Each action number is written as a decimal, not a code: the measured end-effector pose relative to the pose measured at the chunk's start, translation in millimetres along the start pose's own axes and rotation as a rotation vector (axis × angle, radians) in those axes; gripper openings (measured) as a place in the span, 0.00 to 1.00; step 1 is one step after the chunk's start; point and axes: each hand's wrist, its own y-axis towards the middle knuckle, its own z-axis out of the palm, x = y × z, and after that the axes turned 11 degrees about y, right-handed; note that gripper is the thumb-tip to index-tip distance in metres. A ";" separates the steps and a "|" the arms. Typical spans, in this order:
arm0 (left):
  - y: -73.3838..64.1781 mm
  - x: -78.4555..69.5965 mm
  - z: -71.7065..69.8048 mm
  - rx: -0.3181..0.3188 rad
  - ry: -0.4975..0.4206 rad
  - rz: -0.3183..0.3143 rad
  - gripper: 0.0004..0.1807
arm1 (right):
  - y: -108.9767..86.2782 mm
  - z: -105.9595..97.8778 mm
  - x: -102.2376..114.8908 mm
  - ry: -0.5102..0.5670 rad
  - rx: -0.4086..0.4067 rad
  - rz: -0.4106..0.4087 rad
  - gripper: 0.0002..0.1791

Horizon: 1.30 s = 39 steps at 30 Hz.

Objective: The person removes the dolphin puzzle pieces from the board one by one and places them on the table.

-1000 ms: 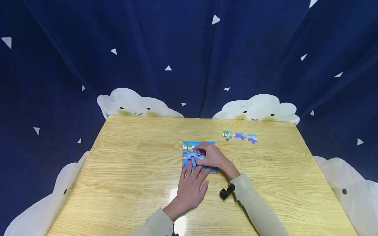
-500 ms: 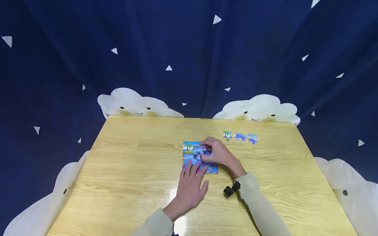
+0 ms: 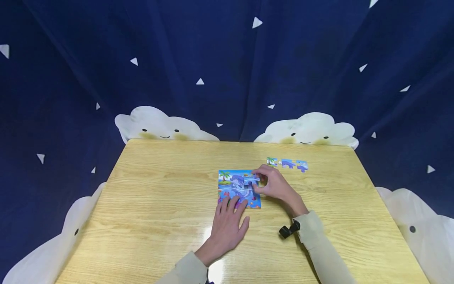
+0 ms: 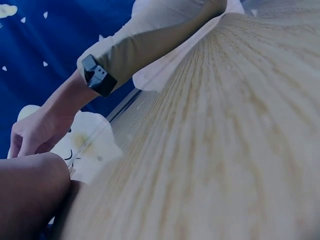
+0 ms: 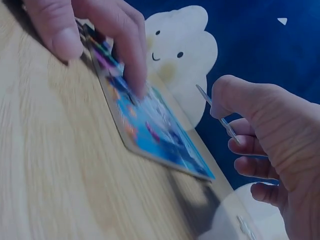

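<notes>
A colourful sea-themed jigsaw puzzle with a palm tree and a dolphin lies flat on the wooden table. My left hand rests along its near edge, fingers straight and spread over the picture. In the right wrist view, my right hand pinches a thin puzzle piece edge-on between thumb and fingers, raised above the table. From the head view, that right hand is at the puzzle's right side, and the blue piece overlaps the board's upper right part. The right fingertips partly cover the board there.
Three loose puzzle pieces lie in a row at the back right of the table. Behind the far edge hangs a dark blue curtain with white triangles, and cloud shapes show along the table's edges.
My right hand has moved right across the puzzle with the piece, uncovering the dolphin in the middle. The left hand stays almost still at the near edge.
</notes>
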 end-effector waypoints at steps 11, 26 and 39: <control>-0.5 0.5 -1.3 -0.004 0.005 0.007 0.30 | -16.5 -18.5 -15.8 -0.044 -0.025 0.038 0.22; -2.1 0.6 -1.5 -0.001 0.010 0.008 0.30 | -35.5 -42.5 -47.4 -0.100 -0.053 0.130 0.20; -1.6 0.6 2.6 -0.061 0.013 0.020 0.29 | -36.3 -48.3 -57.8 -0.097 -0.049 0.146 0.20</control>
